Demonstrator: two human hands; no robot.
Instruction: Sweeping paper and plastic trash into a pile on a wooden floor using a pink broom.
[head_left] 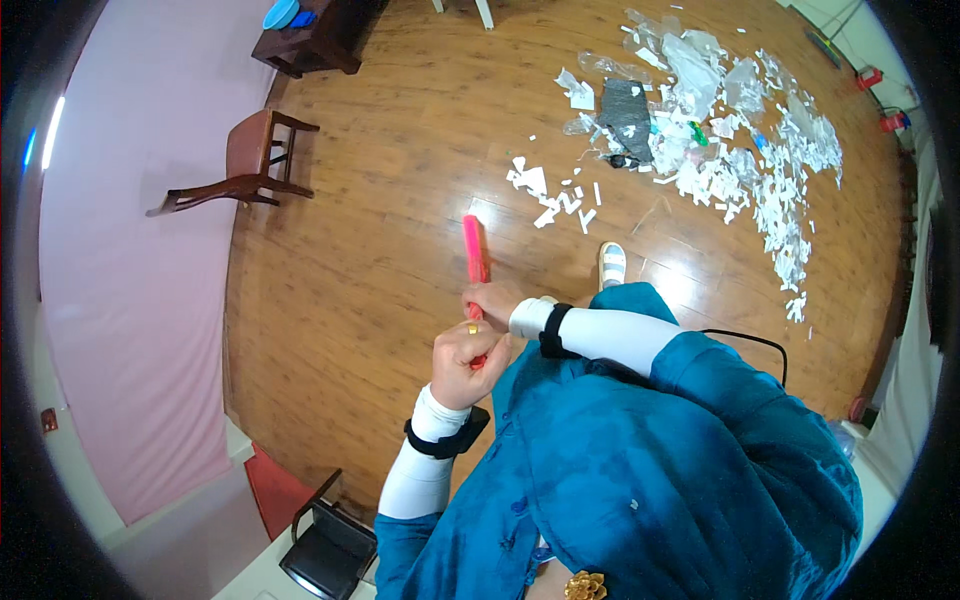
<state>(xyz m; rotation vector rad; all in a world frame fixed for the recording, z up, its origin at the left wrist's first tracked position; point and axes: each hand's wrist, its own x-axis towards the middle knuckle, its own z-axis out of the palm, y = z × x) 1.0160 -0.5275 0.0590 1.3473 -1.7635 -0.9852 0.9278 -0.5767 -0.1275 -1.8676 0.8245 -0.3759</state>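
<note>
Head view: holds red stick mid-frame in left grip and right grip, both closed around it. Extends up-frame from them, long axis near vertical, upper end nearer right grip.

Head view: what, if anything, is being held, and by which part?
A red stick, by its near part, in both hands: the right hand ahead, the left hand behind.

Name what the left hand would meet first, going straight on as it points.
Likely the right hand, just ahead of the left hand along the red stick, though depth is unclear.
</note>
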